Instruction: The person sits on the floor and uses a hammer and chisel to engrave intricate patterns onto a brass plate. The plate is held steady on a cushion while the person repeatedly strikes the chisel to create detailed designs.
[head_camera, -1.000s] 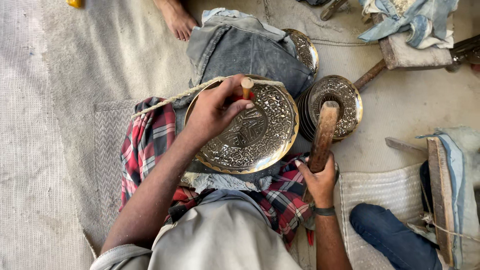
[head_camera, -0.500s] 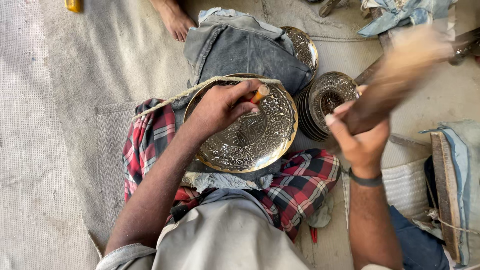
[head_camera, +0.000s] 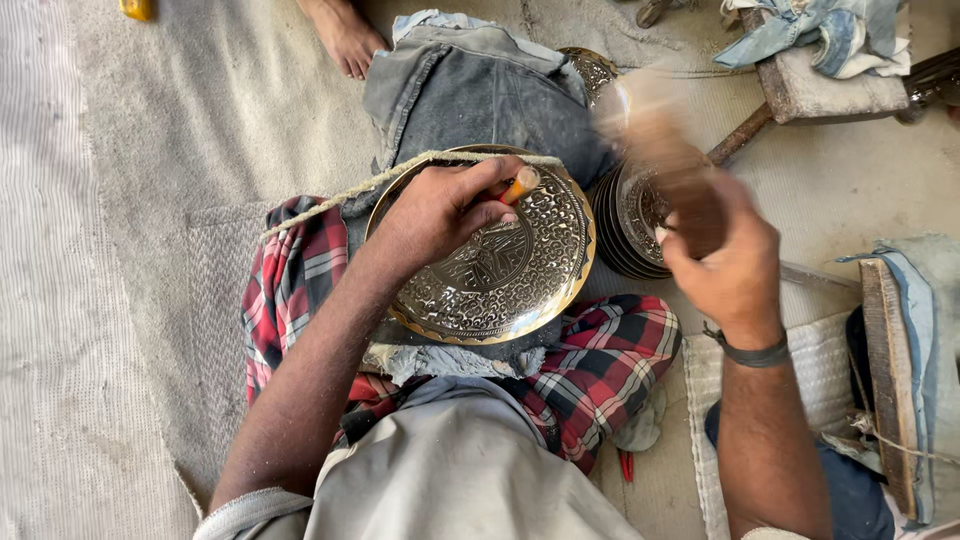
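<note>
on plate (head_camera: 500, 285) rim, left hand's (head_camera: 435, 210) punch (head_camera: 520, 184)

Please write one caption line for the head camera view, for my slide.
Left hand holds a punch on an engraved brass plate; right hand swings a blurred wooden mallet.

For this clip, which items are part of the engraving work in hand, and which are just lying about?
In use:
- engraved metal plate on the lap
- chisel pinched in the left hand
- wooden mallet, motion-blurred, in the right hand

Lying about:
- stack of plates beside it
- yellow object at top left
- denim cloth on a block, top right
</note>
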